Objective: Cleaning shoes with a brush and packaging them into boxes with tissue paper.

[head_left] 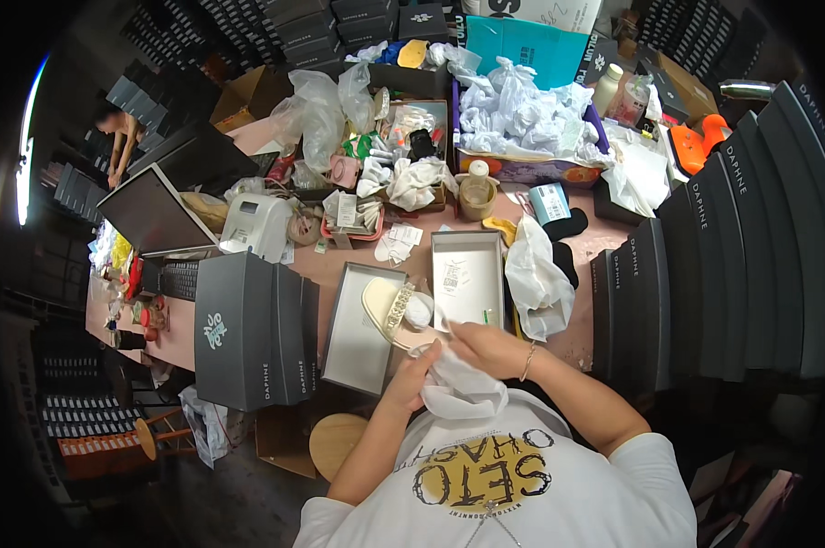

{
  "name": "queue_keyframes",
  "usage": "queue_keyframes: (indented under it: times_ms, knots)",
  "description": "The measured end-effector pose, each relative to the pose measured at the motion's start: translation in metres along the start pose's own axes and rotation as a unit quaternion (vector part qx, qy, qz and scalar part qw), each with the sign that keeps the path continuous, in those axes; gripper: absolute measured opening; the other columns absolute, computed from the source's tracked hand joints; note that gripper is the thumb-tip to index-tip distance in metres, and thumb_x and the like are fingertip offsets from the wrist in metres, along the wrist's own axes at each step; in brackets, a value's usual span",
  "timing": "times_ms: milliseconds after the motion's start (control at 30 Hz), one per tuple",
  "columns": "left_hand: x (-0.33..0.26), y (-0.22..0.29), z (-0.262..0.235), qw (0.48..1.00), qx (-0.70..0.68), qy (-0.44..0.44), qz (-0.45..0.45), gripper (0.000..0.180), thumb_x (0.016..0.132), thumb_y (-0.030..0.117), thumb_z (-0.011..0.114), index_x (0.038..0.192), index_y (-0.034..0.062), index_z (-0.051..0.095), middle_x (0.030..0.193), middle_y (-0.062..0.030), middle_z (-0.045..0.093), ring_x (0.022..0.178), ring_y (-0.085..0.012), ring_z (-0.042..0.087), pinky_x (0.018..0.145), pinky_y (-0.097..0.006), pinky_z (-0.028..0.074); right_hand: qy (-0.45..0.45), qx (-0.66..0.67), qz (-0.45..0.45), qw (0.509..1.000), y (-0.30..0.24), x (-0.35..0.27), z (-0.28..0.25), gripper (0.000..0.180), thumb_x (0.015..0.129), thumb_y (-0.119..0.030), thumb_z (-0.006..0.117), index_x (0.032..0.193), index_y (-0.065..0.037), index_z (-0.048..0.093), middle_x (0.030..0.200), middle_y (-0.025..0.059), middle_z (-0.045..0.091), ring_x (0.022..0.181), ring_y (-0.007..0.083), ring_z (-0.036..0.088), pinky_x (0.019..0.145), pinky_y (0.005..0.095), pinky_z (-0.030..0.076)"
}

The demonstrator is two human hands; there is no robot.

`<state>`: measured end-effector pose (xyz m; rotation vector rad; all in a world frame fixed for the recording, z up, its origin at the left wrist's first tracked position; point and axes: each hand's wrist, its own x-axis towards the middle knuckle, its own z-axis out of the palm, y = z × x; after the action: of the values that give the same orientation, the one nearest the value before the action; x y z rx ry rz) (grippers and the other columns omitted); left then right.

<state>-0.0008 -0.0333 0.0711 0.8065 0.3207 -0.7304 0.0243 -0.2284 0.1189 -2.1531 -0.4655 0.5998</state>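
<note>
Gripping crumpled wht tissue (463, 385) w/ L hand (411, 382) & R hand (484, 350) by cream sandal (380, 305).

Clear plastic bags (310, 114) bunch up at eleven o'clock, and a lidded jar (475, 196) stands at one. A bright orange object (689, 151) lies at two. Between nine and ten sit a white printer (255, 228) and a tilted dark monitor (157, 212) — a black keyboard (178, 281) at nine, a wooden stool (146, 438) at eight. Far off at ten — another person (120, 142), bending forward.
</note>
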Motion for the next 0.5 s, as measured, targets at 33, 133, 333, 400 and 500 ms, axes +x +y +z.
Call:
queue_keyframes:
  times_ms: [33,133,333,400,500]
  knots:
    - [0.002,0.005,0.0,1.0,0.013,-0.011,0.016,0.04,0.094,0.026,0.056,0.125,0.0017,0.046,0.115,-0.0091,0.057,0.101,-0.0171,0.059,0.085,-0.033,0.052,-0.012,0.019,-0.031,0.999,0.001,0.002,0.01,0.045,0.088,-0.012,0.053,0.129,0.002,0.04,0.116,0.0251,0.053,0.102,0.0415,0.055,0.086,0.0419,0.046]
    - [0.004,0.02,-0.006,0.999,0.036,-0.021,0.019,0.042,0.094,0.029,0.056,0.127,0.0049,0.047,0.118,-0.0082,0.057,0.103,-0.0174,0.06,0.087,-0.033,0.051,0.05,-0.052,-0.101,0.992,0.003,0.012,0.027,0.057,0.085,-0.02,0.057,0.131,0.007,0.036,0.123,0.0275,0.045,0.1,0.0406,0.055,0.084,0.0432,0.048]
    - [0.037,0.015,-0.044,1.0,0.023,-0.017,0.007,0.04,0.093,0.022,0.059,0.127,0.0071,0.043,0.115,-0.0065,0.055,0.099,-0.0153,0.059,0.081,-0.032,0.053,0.016,-0.16,-0.004,0.987,-0.027,0.019,0.035,0.063,0.079,-0.01,0.06,0.134,0.002,0.033,0.128,0.0215,0.043,0.093,0.0387,0.058,0.084,0.0429,0.049]
    - [0.04,0.011,-0.052,0.999,0.0,-0.037,0.001,0.04,0.091,0.019,0.061,0.126,0.0077,0.043,0.114,-0.0064,0.055,0.098,-0.0152,0.059,0.08,-0.031,0.054,0.041,-0.19,-0.024,0.981,-0.022,0.017,0.042,0.062,0.079,-0.012,0.059,0.134,0.001,0.035,0.128,0.0219,0.043,0.092,0.0402,0.058,0.08,0.0435,0.05]
    - [0.033,-0.001,-0.063,0.999,0.04,-0.025,-0.016,0.047,0.089,0.018,0.065,0.128,0.0071,0.042,0.115,-0.005,0.055,0.099,-0.0141,0.058,0.082,-0.03,0.052,0.028,-0.162,-0.006,0.986,-0.016,0.015,0.056,0.071,0.075,-0.013,0.063,0.138,-0.001,0.031,0.128,0.0222,0.042,0.093,0.0408,0.058,0.08,0.0442,0.05]
